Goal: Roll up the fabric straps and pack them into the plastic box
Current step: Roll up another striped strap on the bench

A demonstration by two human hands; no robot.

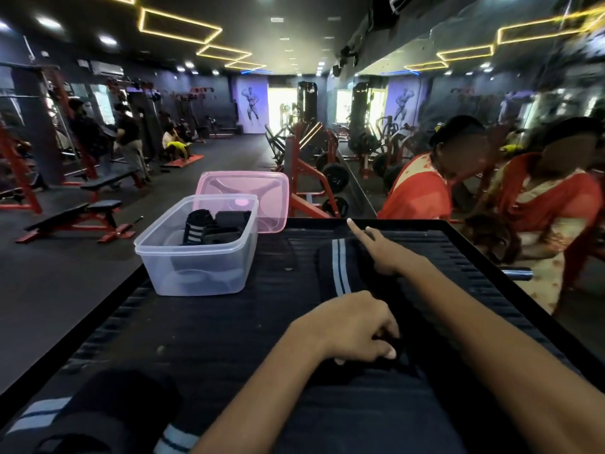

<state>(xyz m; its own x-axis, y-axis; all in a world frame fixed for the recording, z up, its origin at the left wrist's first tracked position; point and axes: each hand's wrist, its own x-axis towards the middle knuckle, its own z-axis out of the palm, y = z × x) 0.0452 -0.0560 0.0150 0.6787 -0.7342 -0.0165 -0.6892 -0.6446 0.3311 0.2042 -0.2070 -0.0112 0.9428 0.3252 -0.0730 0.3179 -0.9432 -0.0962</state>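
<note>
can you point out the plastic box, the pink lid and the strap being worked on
plastic box (pixel 196 276): head view, on its clear front wall.
pink lid (pixel 271 198): head view, on its right half behind the box.
strap (pixel 339 270): head view, on its pale stripes between the hands.

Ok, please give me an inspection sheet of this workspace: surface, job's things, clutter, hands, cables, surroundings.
Surface: dark ribbed table, raised rim.
Job's things: clear plastic box open, rolled black straps inside; pink lid behind it; flat strap with pale stripes laid out; more straps at the near left corner.
Clutter: nothing seen.
Hands: left hand curled on the strap's near end; right hand at its far end, forefinger straight.
Cables: nothing seen.
Surroundings: gym benches, weight machines, wall mirror, people.
</note>
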